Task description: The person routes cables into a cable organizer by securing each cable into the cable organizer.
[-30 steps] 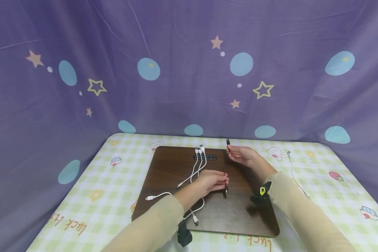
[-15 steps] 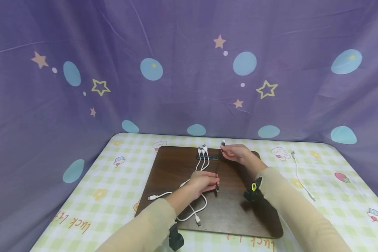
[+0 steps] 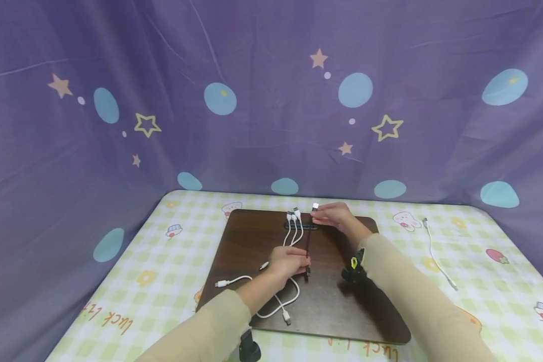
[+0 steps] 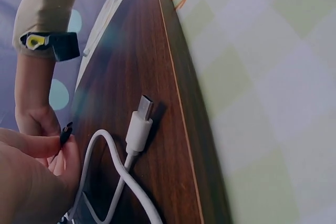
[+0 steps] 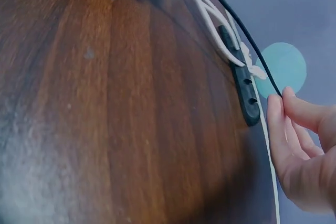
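Observation:
A thin black USB cable (image 5: pixel 247 35) runs taut between my two hands above the brown board. My left hand (image 3: pixel 290 262) pinches it near its small plug (image 4: pixel 66 132), which points toward me. At the far end my right hand (image 3: pixel 332 216) pinches it just below the USB plug (image 3: pixel 315 206), close to the board's back edge. Beside the right fingers lies a black cable holder (image 5: pixel 247 90) with notches. Several white cables (image 3: pixel 294 231) sit in its left part, plugs at the back; notches at its right end show no cable.
The brown board (image 3: pixel 344 306) lies on a checked tablecloth (image 3: pixel 145 251). A white cable end (image 4: pixel 139 132) curls across the board's front left. Another white cable (image 3: pixel 436 256) lies on the cloth to the right. A purple curtain (image 3: pixel 271 100) hangs behind.
Both hands have moved left with the black cable, bringing the right hand to the right end of the cable holder. The USB plug has turned so its metal face shows.

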Tool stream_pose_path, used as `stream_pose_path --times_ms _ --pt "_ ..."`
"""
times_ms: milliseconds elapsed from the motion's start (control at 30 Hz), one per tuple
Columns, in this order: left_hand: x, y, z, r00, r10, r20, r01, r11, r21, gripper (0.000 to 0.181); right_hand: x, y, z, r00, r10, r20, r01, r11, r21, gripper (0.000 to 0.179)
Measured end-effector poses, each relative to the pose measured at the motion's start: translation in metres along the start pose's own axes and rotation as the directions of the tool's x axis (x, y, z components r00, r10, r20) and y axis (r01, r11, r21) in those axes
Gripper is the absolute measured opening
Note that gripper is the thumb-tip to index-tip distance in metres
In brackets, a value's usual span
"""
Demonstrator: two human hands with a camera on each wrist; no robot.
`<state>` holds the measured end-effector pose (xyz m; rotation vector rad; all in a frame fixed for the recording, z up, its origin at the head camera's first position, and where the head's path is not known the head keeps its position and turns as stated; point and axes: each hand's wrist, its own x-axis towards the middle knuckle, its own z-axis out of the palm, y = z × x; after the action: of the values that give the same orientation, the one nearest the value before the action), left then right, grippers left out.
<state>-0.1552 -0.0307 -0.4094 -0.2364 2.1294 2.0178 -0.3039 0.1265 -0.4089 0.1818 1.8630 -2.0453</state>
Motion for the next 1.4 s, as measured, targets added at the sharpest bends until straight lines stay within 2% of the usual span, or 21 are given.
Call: stream_pose_path --times_ms 167,333,400,433,500,633,700,800,867,1000,1100,1133,1233,1400 --pt "0.000 0.001 0.001 0.998 0.050 -0.035 -0.048 0.997 0.057 0.022 0.003 0.001 0.007 0.993 -0.060 -0.105 0.052 0.996 -0.076 0.042" --pt "-0.004 0.002 0.003 0.991 0.109 -0.080 -0.097 0.985 0.145 0.020 0.004 0.004 0.008 0.987 -0.098 -0.128 0.074 0.981 -0.178 0.039" --pt "-0.005 0.002 0.003 0.987 0.132 -0.090 -0.111 0.973 0.202 0.019 0.003 0.006 0.008 0.983 -0.129 -0.134 0.091 0.961 -0.261 0.037" --pt "-0.006 0.001 0.004 0.985 0.149 -0.087 -0.125 0.963 0.237 0.018 0.003 0.007 0.009 0.978 -0.158 -0.138 0.103 0.936 -0.337 0.035" --pt "-0.007 0.001 0.004 0.980 0.186 -0.077 -0.155 0.942 0.299 0.017 0.003 0.008 0.010 0.964 -0.228 -0.140 0.133 0.862 -0.488 0.032" --pt "-0.008 -0.004 0.006 0.962 0.268 -0.047 -0.232 0.900 0.370 0.013 0.001 0.009 0.016 0.918 -0.377 -0.123 0.177 0.666 -0.724 0.025" --pt "-0.009 -0.006 0.008 0.954 0.296 -0.040 -0.260 0.889 0.376 0.011 -0.001 0.010 0.018 0.898 -0.427 -0.110 0.197 0.613 -0.765 0.023" --pt "-0.010 -0.007 0.009 0.948 0.317 -0.029 -0.283 0.881 0.379 0.010 -0.003 0.011 0.022 0.875 -0.474 -0.100 0.216 0.566 -0.795 0.022" --pt "-0.010 -0.007 0.008 0.949 0.314 -0.033 -0.276 0.875 0.398 0.010 -0.004 0.011 0.024 0.867 -0.486 -0.110 0.211 0.559 -0.802 0.024" --pt "-0.010 -0.005 0.005 0.946 0.319 -0.058 -0.255 0.844 0.472 0.009 -0.005 0.014 0.024 0.878 -0.466 -0.107 0.196 0.555 -0.808 0.031" --pt "-0.008 -0.002 0.003 0.933 0.353 -0.067 -0.270 0.813 0.515 0.007 -0.009 0.014 0.018 0.889 -0.447 -0.099 0.186 0.549 -0.815 0.033" --pt "-0.008 -0.001 0.003 0.930 0.361 -0.066 -0.278 0.811 0.515 0.006 -0.011 0.013 0.014 0.892 -0.442 -0.098 0.183 0.549 -0.816 0.033" --pt "-0.004 0.002 0.002 0.928 0.368 -0.066 -0.286 0.813 0.508 0.008 -0.017 0.011 0.001 0.899 -0.433 -0.066 0.197 0.533 -0.823 0.032" --pt "0.002 0.006 0.001 0.949 0.307 -0.075 -0.239 0.850 0.469 0.014 -0.027 0.008 -0.021 0.903 -0.429 0.003 0.244 0.509 -0.825 0.030"
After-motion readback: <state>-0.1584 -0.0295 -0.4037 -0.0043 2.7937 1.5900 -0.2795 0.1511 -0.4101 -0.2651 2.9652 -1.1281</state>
